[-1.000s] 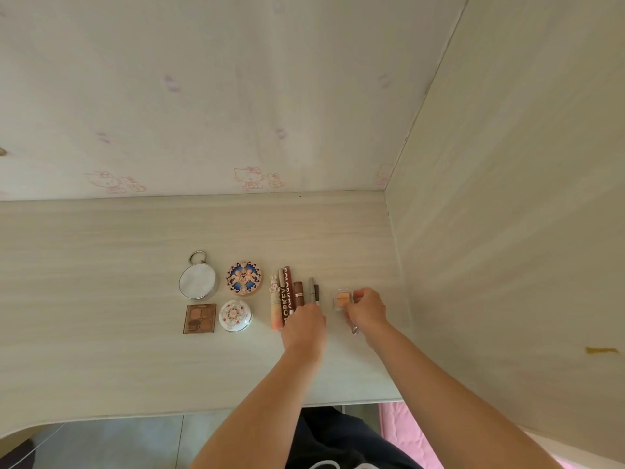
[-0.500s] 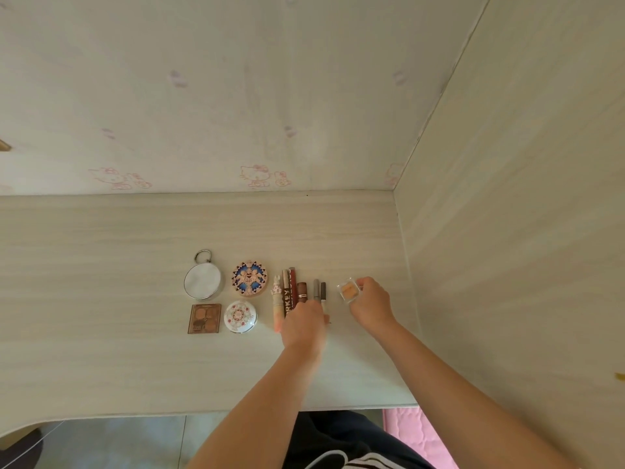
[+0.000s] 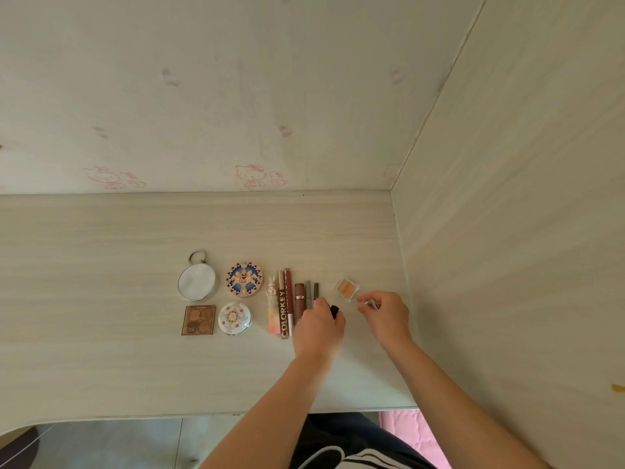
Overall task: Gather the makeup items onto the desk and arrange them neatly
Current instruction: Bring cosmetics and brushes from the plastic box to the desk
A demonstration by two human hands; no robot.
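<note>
Pale wood-grain counter (image 3: 101, 333) runs to a back wall with faint pink cartoon cat drawings (image 3: 252, 176), and I take the COLORKEY tube (image 3: 283, 306) as my marker. Touching its left side lies a bunny-topped tube (image 3: 273, 308). Farther left sit a blue ornate compact (image 3: 244, 279) and a white round compact (image 3: 234, 318), then a round mirror (image 3: 197, 283) and a brown palette (image 3: 198, 320). Right of the marker I see a red tube (image 3: 288, 292), a brown lipstick (image 3: 299, 299), a grey pencil (image 3: 307, 292) and a dark pencil (image 3: 316, 291), all parallel. My left grip (image 3: 318, 321) is curled round a small dark item (image 3: 334, 311) just right of these. Farther right lies an orange pot (image 3: 347, 290), slightly askew. Beyond it, my right grip (image 3: 385, 311) pinches a small clear piece (image 3: 371, 303); I cannot tell what it is.
</note>
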